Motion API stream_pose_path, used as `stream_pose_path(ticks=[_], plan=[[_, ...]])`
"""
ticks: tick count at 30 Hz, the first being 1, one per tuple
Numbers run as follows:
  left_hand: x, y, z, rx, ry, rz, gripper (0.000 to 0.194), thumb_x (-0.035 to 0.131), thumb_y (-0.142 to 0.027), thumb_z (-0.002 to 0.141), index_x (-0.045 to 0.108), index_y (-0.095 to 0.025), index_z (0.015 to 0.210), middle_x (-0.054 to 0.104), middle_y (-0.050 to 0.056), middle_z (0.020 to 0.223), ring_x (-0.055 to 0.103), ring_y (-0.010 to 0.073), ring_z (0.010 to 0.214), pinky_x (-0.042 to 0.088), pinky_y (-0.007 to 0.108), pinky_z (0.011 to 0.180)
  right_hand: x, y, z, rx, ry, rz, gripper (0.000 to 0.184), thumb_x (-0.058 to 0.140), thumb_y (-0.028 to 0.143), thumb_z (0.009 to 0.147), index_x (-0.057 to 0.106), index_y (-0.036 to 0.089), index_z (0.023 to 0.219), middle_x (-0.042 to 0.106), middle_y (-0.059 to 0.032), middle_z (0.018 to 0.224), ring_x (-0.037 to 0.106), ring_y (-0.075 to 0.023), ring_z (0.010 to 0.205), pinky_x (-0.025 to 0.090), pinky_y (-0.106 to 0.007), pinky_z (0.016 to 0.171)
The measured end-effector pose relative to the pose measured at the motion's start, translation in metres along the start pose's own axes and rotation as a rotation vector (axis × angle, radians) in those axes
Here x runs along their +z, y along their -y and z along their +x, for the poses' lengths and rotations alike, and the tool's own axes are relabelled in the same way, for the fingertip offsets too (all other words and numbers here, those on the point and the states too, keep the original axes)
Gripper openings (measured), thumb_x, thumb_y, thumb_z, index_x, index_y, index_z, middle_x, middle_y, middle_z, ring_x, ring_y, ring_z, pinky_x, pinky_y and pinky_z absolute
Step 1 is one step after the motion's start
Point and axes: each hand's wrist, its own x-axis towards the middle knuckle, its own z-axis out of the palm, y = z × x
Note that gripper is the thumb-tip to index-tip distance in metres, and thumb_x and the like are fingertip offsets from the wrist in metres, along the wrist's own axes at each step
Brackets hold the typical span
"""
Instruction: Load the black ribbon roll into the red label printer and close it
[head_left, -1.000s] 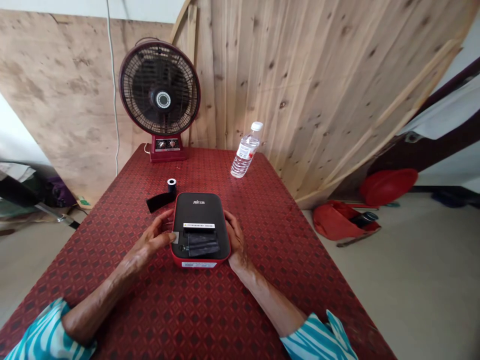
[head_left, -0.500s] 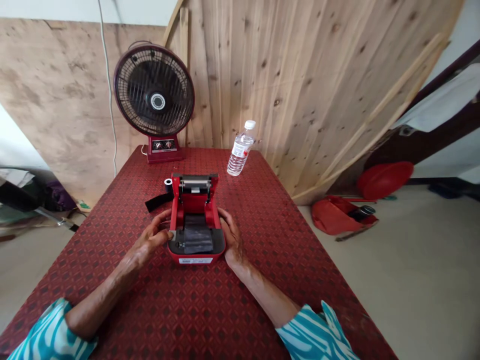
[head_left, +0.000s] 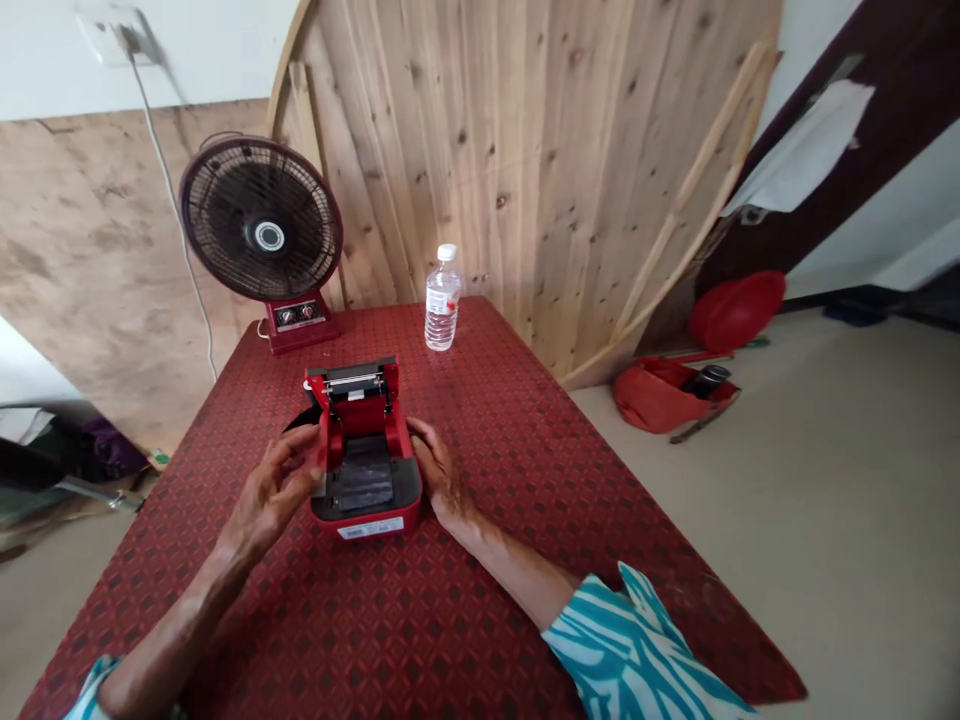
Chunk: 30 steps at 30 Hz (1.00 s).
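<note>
Head camera looks down on a red-and-black label printer (head_left: 365, 505) sitting near the middle of a table draped in a red patterned cloth (head_left: 480, 600). Its red lid (head_left: 352, 395) stands hinged open, and a dark, shiny sheet (head_left: 364, 475) lies in the compartment below. The person's left hand (head_left: 270, 490) sits at the printer's left side, its fingers (head_left: 289, 450) spread and curved, open and gripping nothing. The right hand (head_left: 439, 472) lies against the right side of the printer, fingers resting along the casing; from here I cannot tell whether it is actually gripping. Teal-and-white striped sleeves (head_left: 630, 645) show at the forearms. A black strip (head_left: 302, 420) pokes out just behind the printer, mostly hidden by it. Farther back on the table stand a plastic water bottle (head_left: 442, 300) and a maroon electric fan (head_left: 262, 235), with a wooden panel (head_left: 525, 170) propped behind them. Down on the floor to the right lie a red bag (head_left: 656, 395) holding a dark flask (head_left: 706, 380), and a round red object (head_left: 739, 310) beside it.
</note>
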Motion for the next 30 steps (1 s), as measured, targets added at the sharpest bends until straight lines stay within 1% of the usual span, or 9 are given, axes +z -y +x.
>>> stream_pose_path(ticks=[2,4,5,9,11,13,20,25,30], plan=[[0.000,-0.013,0.013,0.178,0.050,0.235,0.034,0.057,-0.039,0.083,0.066,-0.021,0.111,0.063,0.009,0.122,0.056,0.0272,0.116,0.042,0.040,0.100,0.000,-0.001,0.001,-0.006,0.003,-0.001,0.035,0.044,0.041,0.090,0.057,0.025,0.119,0.060,-0.0050,0.123,0.053,-0.0206,0.118,0.039,-0.039,0.104],[0.007,-0.026,0.031,0.308,0.189,0.450,0.028,0.050,-0.035,0.087,0.069,-0.021,0.104,0.068,0.008,0.112,0.060,0.0238,0.109,0.044,0.037,0.098,0.000,-0.002,0.002,-0.026,0.009,0.000,0.034,0.044,0.040,0.091,0.057,0.025,0.119,0.060,-0.0048,0.122,0.053,-0.0202,0.118,0.039,-0.039,0.104],[0.013,-0.031,0.041,0.336,0.274,0.554,0.028,0.047,-0.032,0.089,0.069,-0.021,0.104,0.069,0.007,0.109,0.062,0.0226,0.106,0.045,0.035,0.097,0.000,-0.002,0.002,-0.039,0.011,0.001,0.034,0.044,0.039,0.091,0.057,0.025,0.118,0.060,-0.0048,0.121,0.053,-0.0200,0.117,0.039,-0.039,0.103],[0.037,-0.043,0.076,0.272,0.548,0.982,0.031,0.044,-0.020,0.088,0.068,-0.019,0.107,0.071,0.010,0.109,0.065,0.0254,0.102,0.048,0.037,0.091,0.000,-0.003,0.003,-0.068,0.025,-0.005,0.032,0.042,0.036,0.091,0.057,0.024,0.117,0.061,-0.0055,0.118,0.054,-0.0192,0.114,0.040,-0.038,0.102],[0.043,-0.045,0.087,0.225,0.641,1.099,0.031,0.046,-0.018,0.086,0.067,-0.020,0.109,0.070,0.011,0.110,0.065,0.0267,0.103,0.048,0.037,0.089,0.000,-0.003,0.004,-0.086,0.020,-0.016,0.032,0.042,0.034,0.090,0.057,0.024,0.117,0.060,-0.0050,0.117,0.054,-0.0184,0.113,0.040,-0.037,0.102],[0.044,-0.046,0.092,0.203,0.706,1.127,0.032,0.049,-0.018,0.084,0.065,-0.022,0.111,0.070,0.009,0.110,0.064,0.0265,0.104,0.047,0.037,0.088,0.000,-0.004,0.004,-0.105,0.010,-0.029,0.030,0.042,0.032,0.091,0.057,0.025,0.116,0.060,-0.0040,0.117,0.054,-0.0175,0.114,0.040,-0.035,0.101],[0.038,-0.055,0.085,0.208,0.713,1.105,0.032,0.055,-0.021,0.080,0.065,-0.019,0.110,0.068,0.009,0.111,0.064,0.0244,0.100,0.048,0.032,0.083,0.000,-0.004,0.006,-0.117,0.010,-0.039,0.029,0.042,0.030,0.091,0.058,0.026,0.115,0.060,-0.0043,0.115,0.054,-0.0177,0.112,0.040,-0.036,0.101],[0.037,-0.064,0.073,0.226,0.576,1.067,0.035,0.056,-0.021,0.078,0.065,-0.022,0.111,0.068,0.006,0.111,0.065,0.0224,0.097,0.049,0.030,0.083,-0.001,-0.002,0.005,-0.110,0.020,-0.030,0.030,0.043,0.032,0.090,0.058,0.025,0.115,0.060,-0.0045,0.115,0.055,-0.0178,0.111,0.040,-0.036,0.101],[0.028,-0.055,0.063,0.346,0.449,0.907,0.031,0.057,-0.020,0.076,0.067,-0.024,0.105,0.069,0.006,0.108,0.066,0.0229,0.093,0.050,0.032,0.082,-0.002,0.003,0.003,-0.078,0.025,-0.024,0.031,0.043,0.033,0.090,0.059,0.025,0.115,0.062,-0.0040,0.116,0.056,-0.0189,0.111,0.041,-0.037,0.100]])
